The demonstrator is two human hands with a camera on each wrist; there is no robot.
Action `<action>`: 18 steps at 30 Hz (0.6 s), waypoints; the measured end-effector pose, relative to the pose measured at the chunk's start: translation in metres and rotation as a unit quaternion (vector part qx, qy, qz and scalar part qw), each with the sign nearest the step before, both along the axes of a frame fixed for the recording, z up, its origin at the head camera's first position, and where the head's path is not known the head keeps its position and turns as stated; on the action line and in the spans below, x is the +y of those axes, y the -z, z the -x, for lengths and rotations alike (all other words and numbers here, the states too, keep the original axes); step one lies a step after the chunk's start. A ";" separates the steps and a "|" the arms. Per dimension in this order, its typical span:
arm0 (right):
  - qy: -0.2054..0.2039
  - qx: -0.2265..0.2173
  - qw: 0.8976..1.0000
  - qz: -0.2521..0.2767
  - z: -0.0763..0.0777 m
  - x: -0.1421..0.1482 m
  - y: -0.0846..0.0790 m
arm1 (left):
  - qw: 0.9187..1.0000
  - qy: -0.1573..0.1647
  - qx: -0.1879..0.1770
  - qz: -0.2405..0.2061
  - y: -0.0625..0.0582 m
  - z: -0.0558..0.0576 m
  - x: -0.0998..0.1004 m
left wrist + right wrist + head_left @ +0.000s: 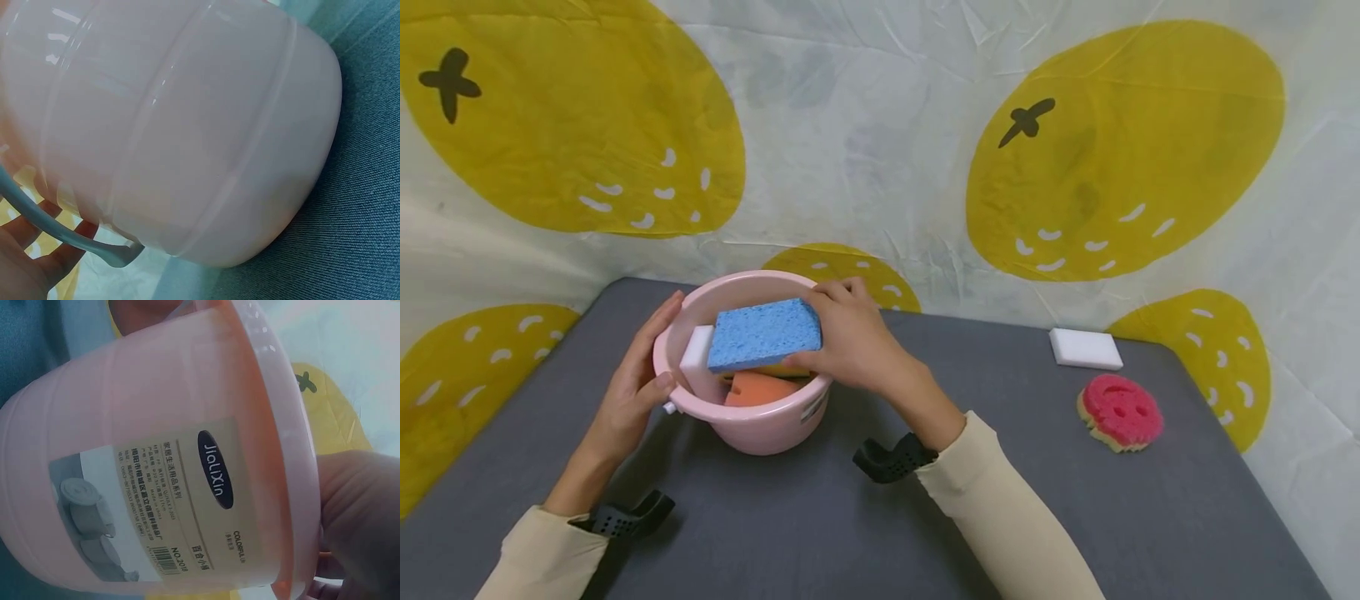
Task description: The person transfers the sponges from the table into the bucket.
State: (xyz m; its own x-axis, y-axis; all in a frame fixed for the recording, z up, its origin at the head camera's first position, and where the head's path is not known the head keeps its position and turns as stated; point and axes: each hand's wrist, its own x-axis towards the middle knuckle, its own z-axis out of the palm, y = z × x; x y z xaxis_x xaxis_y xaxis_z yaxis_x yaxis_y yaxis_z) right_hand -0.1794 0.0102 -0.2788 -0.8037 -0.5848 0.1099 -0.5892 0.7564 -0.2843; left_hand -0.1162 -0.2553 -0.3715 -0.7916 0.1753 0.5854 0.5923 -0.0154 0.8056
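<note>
A pink plastic bucket stands on the table toward its left. My left hand holds it at the left side, thumb and fingers set against the rim. In the left wrist view the fingers lie near the bucket's grey handle. My right hand pinches a blue rectangular sponge by its right end, over the bucket's mouth. Beneath it, inside the bucket, are a white sponge block, an orange sponge and something yellow, mostly hidden. In the right wrist view the sponge is out of sight.
On the right of the grey table lies a white sponge block. Nearer sits a round pink-and-yellow sponge with face-like cutouts. A white curtain with yellow fruit prints hangs behind. The bucket bears a printed label.
</note>
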 end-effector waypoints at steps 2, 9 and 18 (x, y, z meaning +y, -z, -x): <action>-0.001 0.001 1.000 -0.007 0.000 0.000 0.000 | 1.000 0.003 0.004 0.000 0.000 0.000 0.000; -0.005 -0.001 1.000 -0.015 0.000 0.000 -0.001 | 1.000 0.004 0.008 0.001 -0.002 0.001 0.001; -0.005 -0.017 0.999 -0.035 -0.001 -0.001 -0.004 | 1.000 -0.010 -0.005 0.011 -0.003 -0.001 0.001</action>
State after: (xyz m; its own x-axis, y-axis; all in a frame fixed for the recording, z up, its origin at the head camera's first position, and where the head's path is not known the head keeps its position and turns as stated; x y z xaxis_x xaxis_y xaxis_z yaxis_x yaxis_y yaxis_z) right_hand -0.1782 0.0093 -0.2752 -0.8001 -0.5985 0.0414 -0.5883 0.7692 -0.2496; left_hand -0.1153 -0.2543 -0.3689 -0.8005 0.1729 0.5738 0.5846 0.0143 0.8112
